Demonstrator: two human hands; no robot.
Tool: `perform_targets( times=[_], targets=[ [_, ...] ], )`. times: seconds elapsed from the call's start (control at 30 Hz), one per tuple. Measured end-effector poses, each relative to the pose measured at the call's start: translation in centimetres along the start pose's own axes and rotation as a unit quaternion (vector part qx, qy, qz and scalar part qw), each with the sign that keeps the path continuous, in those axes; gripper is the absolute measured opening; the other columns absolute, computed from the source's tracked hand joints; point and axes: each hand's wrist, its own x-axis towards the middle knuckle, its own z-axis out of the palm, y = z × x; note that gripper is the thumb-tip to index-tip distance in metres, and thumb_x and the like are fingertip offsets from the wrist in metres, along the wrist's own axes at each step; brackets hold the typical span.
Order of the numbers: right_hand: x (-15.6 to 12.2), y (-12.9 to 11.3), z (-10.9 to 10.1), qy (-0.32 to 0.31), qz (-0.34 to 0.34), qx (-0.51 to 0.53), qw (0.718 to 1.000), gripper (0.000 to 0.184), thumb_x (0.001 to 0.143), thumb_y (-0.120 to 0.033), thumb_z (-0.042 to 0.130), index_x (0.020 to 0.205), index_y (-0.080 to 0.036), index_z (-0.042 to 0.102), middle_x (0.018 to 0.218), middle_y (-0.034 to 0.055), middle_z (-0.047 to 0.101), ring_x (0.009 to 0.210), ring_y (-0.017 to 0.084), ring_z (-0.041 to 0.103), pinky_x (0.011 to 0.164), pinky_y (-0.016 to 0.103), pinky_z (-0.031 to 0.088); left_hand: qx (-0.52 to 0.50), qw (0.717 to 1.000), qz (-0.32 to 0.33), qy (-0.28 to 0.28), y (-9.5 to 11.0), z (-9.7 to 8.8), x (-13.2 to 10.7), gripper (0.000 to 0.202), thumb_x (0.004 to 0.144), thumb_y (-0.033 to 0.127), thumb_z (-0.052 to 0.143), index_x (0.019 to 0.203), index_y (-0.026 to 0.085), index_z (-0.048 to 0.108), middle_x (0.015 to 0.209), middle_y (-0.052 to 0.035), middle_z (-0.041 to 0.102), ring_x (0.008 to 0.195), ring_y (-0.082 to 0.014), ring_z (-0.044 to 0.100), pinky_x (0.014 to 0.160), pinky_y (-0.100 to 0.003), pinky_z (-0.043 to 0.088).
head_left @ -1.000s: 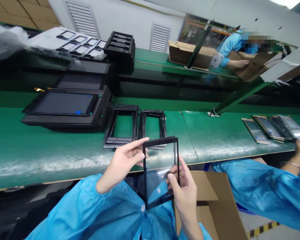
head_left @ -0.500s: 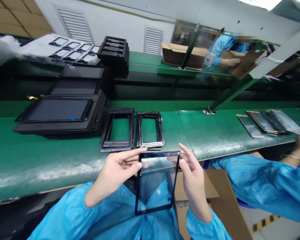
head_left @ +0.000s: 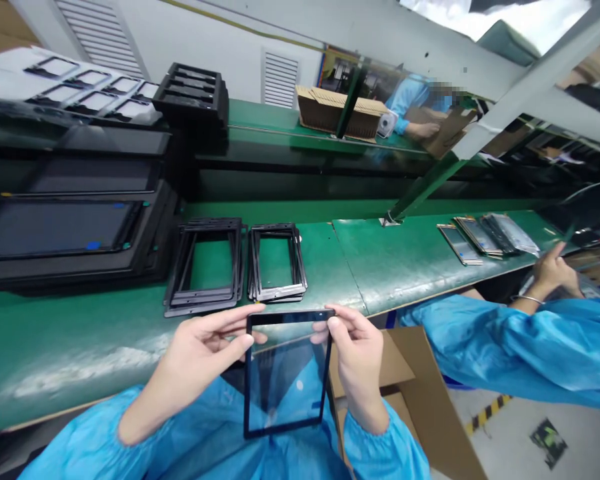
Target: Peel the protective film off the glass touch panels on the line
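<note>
Between my two hands is a see-through glass touch panel with a black border [head_left: 286, 373], held above my lap at the bench's front edge. My left hand [head_left: 205, 353] pinches its upper left edge, thumb in front and fingers partly behind the glass. At the upper right corner my right hand [head_left: 357, 353] grips it the same way. Just beyond the panel, two stacks of black rectangular frames lie on the green bench: a left stack [head_left: 180, 267] and a right stack [head_left: 300, 267]. Through the glass, blue sleeve cloth shows.
Dark screen panels [head_left: 55, 227] are piled on trays at the left. Black trays [head_left: 193, 93] stand on the back shelf. An open cardboard box [head_left: 425, 400] is below the bench at my right. A co-worker's hand [head_left: 553, 273] is near several panels [head_left: 460, 245] at the right.
My right hand has closed from spread fingers onto the panel's upper right corner. The view has swung right, so the bench items appear further left.
</note>
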Motion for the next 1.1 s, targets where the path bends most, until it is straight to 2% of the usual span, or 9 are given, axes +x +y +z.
perform_targets(
  times=[0.07,0.13,0.27,0.37,0.5,0.8,0.93,1.0,1.1],
  targets=[
    [-0.2,-0.1,0.7,-0.033,0.004,-0.012,0.999,0.024,0.087,-0.041,0.084,0.098,-0.020,0.082,0.071,0.0054,0.083,0.054,0.021,0.079,0.059,0.028,0.066,0.108,0.991,0.082,-0.015,1.0,0.2,0.3,0.041,0.093,0.039,0.075,0.132,0.027,0.080,0.141,-0.0107,0.074,0.124,-0.0336,0.074,0.098,-0.036,0.064],
    [-0.3,-0.2,1.2,-0.094,0.018,-0.015,0.995,0.027,0.086,-0.042,0.086,0.101,-0.020,0.083,0.072,0.0050,0.083,0.058,0.022,0.080,0.061,0.029,0.067,0.191,0.970,0.138,-0.066,2.2,0.5,0.8,0.047,0.091,0.034,0.076,0.138,0.033,0.076,0.149,-0.0066,0.069,0.135,-0.0356,0.066,0.110,-0.043,0.056],
    [0.3,-0.3,-0.3,-0.177,0.071,-0.003,0.982,0.036,0.088,-0.051,0.083,0.108,-0.022,0.083,0.087,0.0077,0.086,0.077,0.026,0.084,0.077,0.036,0.069,0.140,0.973,0.055,-0.176,3.4,0.6,1.2,0.056,0.101,0.034,0.063,0.156,0.034,0.057,0.109,-0.0050,0.085,0.086,-0.0262,0.082,0.078,-0.033,0.065],
    [1.3,0.3,-3.6,-0.185,0.109,-0.026,0.976,0.039,0.094,-0.057,0.075,0.099,-0.019,0.085,0.094,0.0121,0.086,0.082,0.027,0.084,0.079,0.037,0.068,-0.013,0.995,-0.047,-0.090,3.3,0.1,0.9,0.051,0.101,0.043,0.064,0.148,0.024,0.060,0.109,-0.0110,0.084,0.074,-0.0232,0.080,0.056,-0.025,0.061],
    [1.7,1.6,-5.8,-0.124,0.113,-0.008,0.986,0.045,0.095,-0.060,0.073,0.086,-0.017,0.083,0.078,0.0120,0.084,0.066,0.026,0.081,0.067,0.035,0.066,-0.109,0.991,-0.062,0.049,2.5,0.1,0.0,0.049,0.095,0.047,0.074,0.133,0.018,0.059,0.102,-0.0145,0.084,0.069,-0.0223,0.079,0.051,-0.025,0.059],
    [0.6,0.8,-3.0,-0.001,0.025,-0.037,0.999,0.050,0.094,-0.063,0.072,0.071,-0.020,0.074,0.062,0.0079,0.079,0.049,0.023,0.075,0.053,0.030,0.061,-0.136,0.983,-0.068,0.104,2.1,1.2,-0.9,0.057,0.090,0.051,0.081,0.130,0.020,0.055,0.097,-0.0098,0.084,0.063,-0.0217,0.077,0.048,-0.025,0.057],
    [0.1,0.5,-3.1,-0.014,0.023,-0.012,1.000,0.040,0.095,-0.059,0.072,0.096,-0.020,0.080,0.068,0.0067,0.082,0.053,0.025,0.078,0.056,0.033,0.065,-0.122,0.986,-0.067,0.095,1.2,0.6,-0.8,0.054,0.093,0.050,0.077,0.133,0.021,0.055,0.101,-0.0113,0.084,0.063,-0.0238,0.077,0.047,-0.028,0.058],
    [-0.2,0.3,-3.1,-0.023,0.012,-0.022,0.999,0.037,0.093,-0.054,0.077,0.109,-0.020,0.078,0.071,0.0060,0.083,0.058,0.026,0.081,0.062,0.035,0.067,-0.062,0.994,-0.024,0.090,0.8,0.2,-0.5,0.049,0.098,0.047,0.071,0.136,0.021,0.056,0.119,-0.0160,0.080,0.078,-0.0268,0.081,0.058,-0.033,0.064],
    [-0.8,0.0,-2.8,-0.024,-0.010,-0.062,0.998,0.033,0.093,-0.051,0.078,0.105,-0.021,0.078,0.067,0.0064,0.082,0.067,0.029,0.084,0.064,0.035,0.068,0.149,0.975,0.127,0.105,0.9,-0.4,0.4,0.048,0.100,0.036,0.066,0.146,0.024,0.060,0.151,-0.0159,0.064,0.130,-0.0349,0.068,0.111,-0.051,0.055]
  ],
)
